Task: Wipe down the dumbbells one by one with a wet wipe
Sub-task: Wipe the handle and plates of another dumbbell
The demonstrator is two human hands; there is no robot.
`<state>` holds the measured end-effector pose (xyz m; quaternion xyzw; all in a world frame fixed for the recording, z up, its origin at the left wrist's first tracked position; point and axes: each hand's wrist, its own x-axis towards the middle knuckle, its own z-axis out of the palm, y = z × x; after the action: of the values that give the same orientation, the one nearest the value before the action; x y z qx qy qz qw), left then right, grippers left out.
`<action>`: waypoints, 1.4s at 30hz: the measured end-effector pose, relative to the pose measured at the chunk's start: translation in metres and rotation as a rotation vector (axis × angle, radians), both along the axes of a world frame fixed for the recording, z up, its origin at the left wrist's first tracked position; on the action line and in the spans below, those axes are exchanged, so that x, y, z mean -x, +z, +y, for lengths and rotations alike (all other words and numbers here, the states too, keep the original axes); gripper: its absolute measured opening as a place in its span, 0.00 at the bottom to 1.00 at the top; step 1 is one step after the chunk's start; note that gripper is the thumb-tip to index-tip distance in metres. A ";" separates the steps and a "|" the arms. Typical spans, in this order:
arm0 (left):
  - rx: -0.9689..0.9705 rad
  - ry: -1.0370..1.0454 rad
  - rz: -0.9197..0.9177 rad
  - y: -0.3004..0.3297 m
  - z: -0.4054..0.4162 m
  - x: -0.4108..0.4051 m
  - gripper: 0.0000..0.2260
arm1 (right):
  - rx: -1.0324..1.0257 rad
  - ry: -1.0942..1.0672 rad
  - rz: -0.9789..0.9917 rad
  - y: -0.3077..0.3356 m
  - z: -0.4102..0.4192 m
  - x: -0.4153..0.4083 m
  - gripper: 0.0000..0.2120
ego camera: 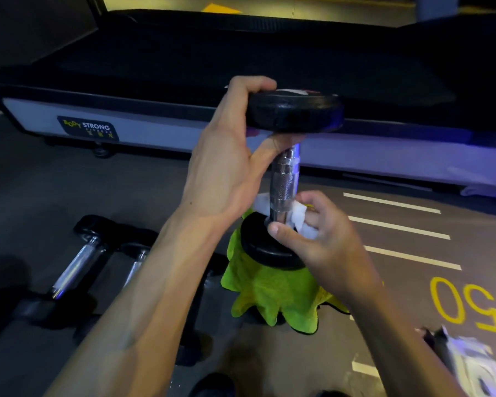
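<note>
A black dumbbell [285,179] with a chrome knurled handle stands upright on a bright green cloth [272,296] at the middle of the view. My left hand [229,156] grips its upper black head from the left, thumb under the head. My right hand [318,233] presses a white wet wipe [299,216] around the base of the handle, just above the lower head. Part of the wipe sticks out to the left of the handle.
Two more dumbbells [78,262] lie on the grey floor at the left, partly behind my left forearm. A treadmill deck [155,133] runs across the back. A pack of wipes [470,365] lies at the lower right, near yellow floor markings [467,302].
</note>
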<state>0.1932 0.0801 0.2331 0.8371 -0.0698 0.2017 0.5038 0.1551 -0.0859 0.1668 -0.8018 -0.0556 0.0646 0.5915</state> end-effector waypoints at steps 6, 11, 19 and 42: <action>-0.026 0.014 -0.012 -0.001 0.002 -0.001 0.25 | -0.128 0.223 0.055 0.004 -0.010 -0.009 0.12; -0.062 0.058 -0.024 -0.001 0.004 -0.005 0.25 | -0.057 0.056 -0.121 0.013 -0.001 0.029 0.15; -0.133 0.080 -0.035 0.001 -0.002 -0.003 0.25 | 0.661 -0.095 -0.407 0.000 0.033 0.069 0.25; -0.115 0.019 -0.049 0.001 -0.001 -0.004 0.24 | 0.454 -0.104 -0.579 0.024 0.013 0.009 0.10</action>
<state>0.1974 0.0789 0.2344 0.8600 -0.0857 0.2223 0.4513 0.1465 -0.0727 0.1905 -0.8995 -0.1641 -0.1841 0.3608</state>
